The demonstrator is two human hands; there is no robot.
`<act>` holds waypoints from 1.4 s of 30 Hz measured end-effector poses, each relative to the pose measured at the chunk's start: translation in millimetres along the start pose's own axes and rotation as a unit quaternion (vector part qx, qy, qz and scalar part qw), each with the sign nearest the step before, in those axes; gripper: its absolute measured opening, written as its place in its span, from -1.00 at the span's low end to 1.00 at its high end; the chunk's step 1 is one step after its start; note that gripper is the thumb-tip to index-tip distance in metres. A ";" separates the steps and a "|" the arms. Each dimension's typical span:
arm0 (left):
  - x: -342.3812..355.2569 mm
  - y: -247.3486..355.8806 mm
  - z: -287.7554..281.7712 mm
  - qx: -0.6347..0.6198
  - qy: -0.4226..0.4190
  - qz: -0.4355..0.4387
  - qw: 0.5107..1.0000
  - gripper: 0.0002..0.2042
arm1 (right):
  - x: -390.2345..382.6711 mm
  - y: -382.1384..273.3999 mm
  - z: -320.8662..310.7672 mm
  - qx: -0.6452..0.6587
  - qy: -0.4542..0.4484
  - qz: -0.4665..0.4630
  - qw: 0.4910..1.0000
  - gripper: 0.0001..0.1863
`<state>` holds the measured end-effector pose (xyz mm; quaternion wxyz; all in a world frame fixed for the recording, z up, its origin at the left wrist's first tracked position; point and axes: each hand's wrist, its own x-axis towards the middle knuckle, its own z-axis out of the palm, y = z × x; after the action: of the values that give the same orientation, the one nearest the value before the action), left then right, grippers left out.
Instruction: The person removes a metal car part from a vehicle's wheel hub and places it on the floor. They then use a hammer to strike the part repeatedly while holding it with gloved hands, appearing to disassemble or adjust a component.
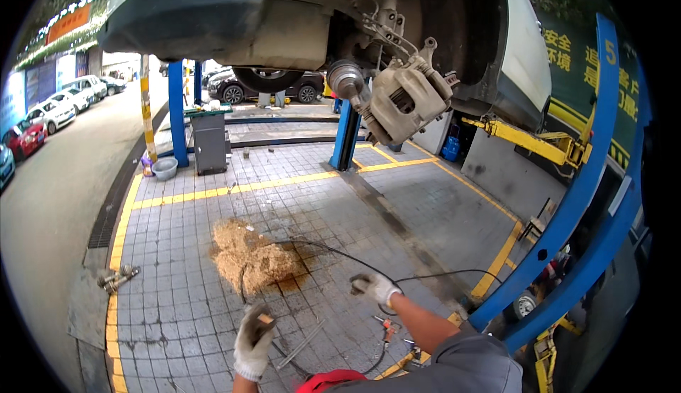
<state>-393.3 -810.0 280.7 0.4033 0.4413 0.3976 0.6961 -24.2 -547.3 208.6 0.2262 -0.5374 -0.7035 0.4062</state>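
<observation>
My left hand (252,343), in a white glove with a darkened palm, is closed on a small tan object at the lower middle. My right hand (374,286), similarly gloved, is curled near a black hose (330,250); what its fingers hold, if anything, is unclear. Between them on the tiles lie an orange-handled tool (389,330) and a long metal bar (301,343). A pile of sawdust (255,258) lies ahead. Above hangs a raised car (213,24) with an exposed brake caliper (408,98) and axle joint (345,79).
Blue lift posts (582,201) with yellow arms (525,137) rise at the right. A grey cart (210,145), basin (165,168) and yellow-striped pole (147,109) stand back left. Metal parts (117,278) lie on the left. Parked cars (53,116) line the roadway.
</observation>
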 end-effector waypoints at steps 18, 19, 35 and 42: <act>209.8 159.0 143.5 -0.169 -0.191 0.386 0.886 -0.53 | 61.1 -525.5 -152.3 -0.688 0.326 -0.195 0.619 -0.48; 224.4 152.1 145.9 -0.164 -0.184 0.414 0.876 -0.52 | 76.0 -526.4 -155.7 -0.704 0.285 -0.134 0.636 -0.49; 577.4 218.9 381.9 -0.576 -0.408 -0.049 0.707 -0.26 | 43.7 -605.3 -269.3 -0.773 0.318 -0.113 0.536 -0.78; 618.8 208.7 407.3 -0.608 -0.308 0.004 0.732 -0.36 | 45.2 -595.3 -284.6 -0.769 0.367 -0.159 0.499 -0.77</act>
<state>-232.9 -239.7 772.0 0.6827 0.2941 -0.2578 0.6172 -164.6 -466.3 849.8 0.0225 -0.4795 -0.6659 -0.5711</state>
